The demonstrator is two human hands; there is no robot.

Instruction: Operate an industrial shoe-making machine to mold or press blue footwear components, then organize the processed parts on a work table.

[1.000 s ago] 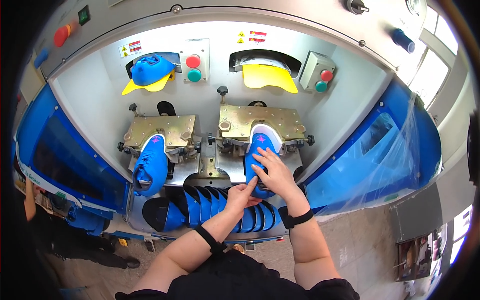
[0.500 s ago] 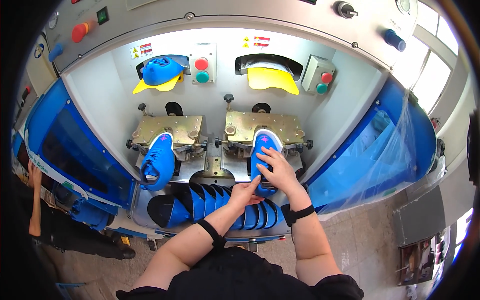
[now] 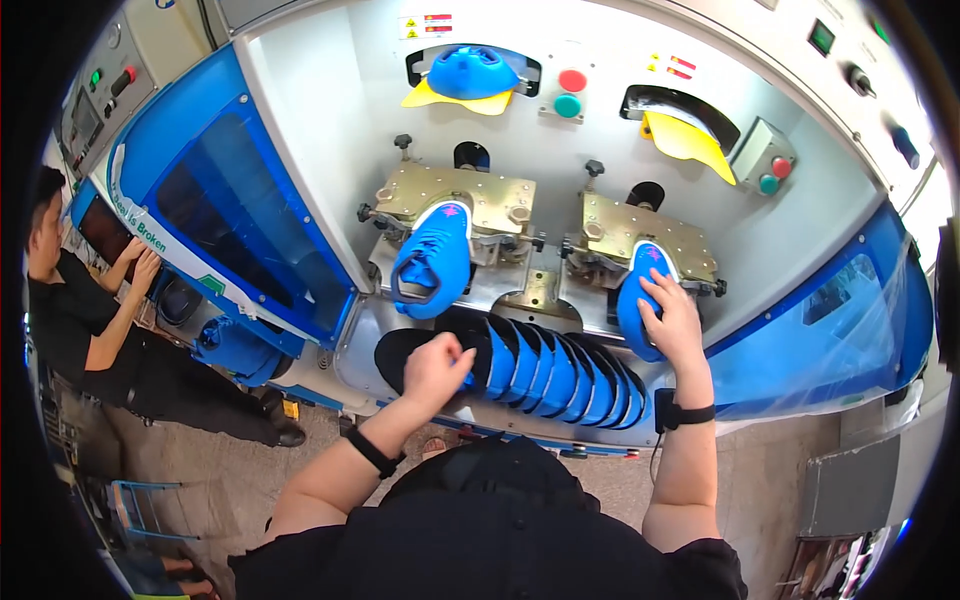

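Observation:
My left hand (image 3: pixel 432 372) is closed over the leftmost piece in a row of blue shoe uppers (image 3: pixel 545 370) with black undersides. Its fingers curl at that upper's blue part and partly hide it. On the right-hand metal fixture, a blue shoe upper (image 3: pixel 636 318) with a white toe edge and a pink mark points toe-first away from me. My right hand (image 3: pixel 672 315) grips it from above and its right side, fingers bent over the front part. Another blue laced upper (image 3: pixel 437 262) sits on the left fixture (image 3: pixel 462 192), touched by neither hand.
In the machine's back wall, a blue upper (image 3: pixel 470 70) rests over a yellow flap at the left opening; a bare yellow flap (image 3: pixel 690 145) fills the right. Button boxes (image 3: pixel 568 92) stand beside them. Blue doors (image 3: pixel 245 190) flank the bay. A co-worker (image 3: pixel 100 300) stands at left.
My left hand has left the right-hand upper and moved left to the row's end. The right hand stays on its upper. My view has turned left, so the co-worker shows more.

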